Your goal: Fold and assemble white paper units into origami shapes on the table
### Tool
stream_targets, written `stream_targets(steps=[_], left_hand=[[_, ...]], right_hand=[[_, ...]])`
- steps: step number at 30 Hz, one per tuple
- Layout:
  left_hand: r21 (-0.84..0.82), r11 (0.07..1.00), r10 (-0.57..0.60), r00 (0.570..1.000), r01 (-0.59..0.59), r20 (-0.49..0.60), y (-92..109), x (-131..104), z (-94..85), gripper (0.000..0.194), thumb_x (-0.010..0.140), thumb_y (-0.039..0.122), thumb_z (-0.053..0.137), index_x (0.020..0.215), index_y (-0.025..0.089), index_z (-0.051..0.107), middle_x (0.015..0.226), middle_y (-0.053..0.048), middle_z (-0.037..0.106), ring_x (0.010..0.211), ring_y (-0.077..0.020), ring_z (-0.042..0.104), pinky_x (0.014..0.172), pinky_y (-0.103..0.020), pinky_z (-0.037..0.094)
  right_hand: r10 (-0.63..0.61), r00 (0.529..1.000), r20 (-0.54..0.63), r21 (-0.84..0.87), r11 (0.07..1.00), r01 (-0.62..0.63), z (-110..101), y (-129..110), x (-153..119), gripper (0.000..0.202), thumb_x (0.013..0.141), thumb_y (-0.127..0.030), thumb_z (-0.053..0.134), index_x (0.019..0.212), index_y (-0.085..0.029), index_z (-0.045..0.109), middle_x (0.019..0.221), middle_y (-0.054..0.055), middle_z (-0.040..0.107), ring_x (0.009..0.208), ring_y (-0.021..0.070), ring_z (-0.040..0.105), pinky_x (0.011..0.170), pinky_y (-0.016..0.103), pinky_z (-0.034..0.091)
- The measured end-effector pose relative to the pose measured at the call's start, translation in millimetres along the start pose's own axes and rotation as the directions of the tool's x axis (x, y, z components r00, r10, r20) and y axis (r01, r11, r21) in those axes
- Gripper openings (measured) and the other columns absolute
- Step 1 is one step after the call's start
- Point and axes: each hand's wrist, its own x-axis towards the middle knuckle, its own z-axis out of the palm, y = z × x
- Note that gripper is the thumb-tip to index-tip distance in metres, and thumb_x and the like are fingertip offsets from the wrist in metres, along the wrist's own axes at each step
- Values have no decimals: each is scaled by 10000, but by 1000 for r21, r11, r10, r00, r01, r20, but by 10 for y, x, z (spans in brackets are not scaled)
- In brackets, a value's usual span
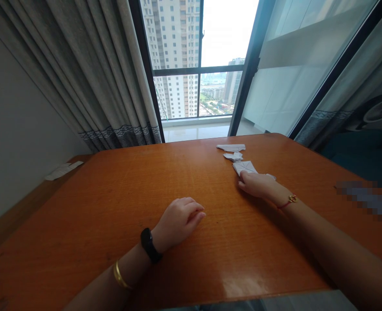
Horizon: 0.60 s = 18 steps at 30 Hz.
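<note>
My right hand (257, 183) reaches forward over the wooden table. Its fingers are closed at the near edge of a square of folded white paper (246, 166) with crease lines on it. The hand hides part of that square. Just beyond lie a small folded paper piece (233, 156) and a long, flat folded paper strip (231, 147). Another bit of white paper (270, 176) shows behind my right wrist. Nearer to me, my left hand (179, 220) rests on the tabletop, loosely curled, with a gap between thumb and fingers and nothing in it.
The brown table (113, 194) spreads wide in front of me. A white sheet (64, 170) lies on a ledge at the far left. A blurred patch (368, 201) covers something at the right edge. Grey curtains (113, 77) and a window stand behind the table.
</note>
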Motion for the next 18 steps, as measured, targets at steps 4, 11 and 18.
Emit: stream_targets(steps=[4,11,18], left_hand=[[0,1000,0,1000,0,9,-2,2,0,160,938,267,527,978,197,665,938,-36,675,881,-179,608,803,-306,459],[2,1000,2,1000,-2,7,-2,-2,6,161,938,268,526,977,196,665,937,-30,674,876,-171,607,800,-301,459],[-3,1000,12,1000,-12,9,-3,5,5,168,941,265,517,974,194,665,930,-41,674,870,-178,604,795,-308,459]], right_hand=[[-15,1000,6,3,1000,15,31,7,32,311,895,-346,396,1089,-156,548,1102,192,667,945,311,649,761,411,455],[-21,1000,-18,-2,1000,21,61,36,46,271,905,-343,398,1053,-169,544,1089,175,658,941,303,634,783,430,449],[68,993,-97,-13,997,-70,101,8,14,377,887,-446,454,1147,-179,510,1242,206,511,1111,379,502,840,566,404]])
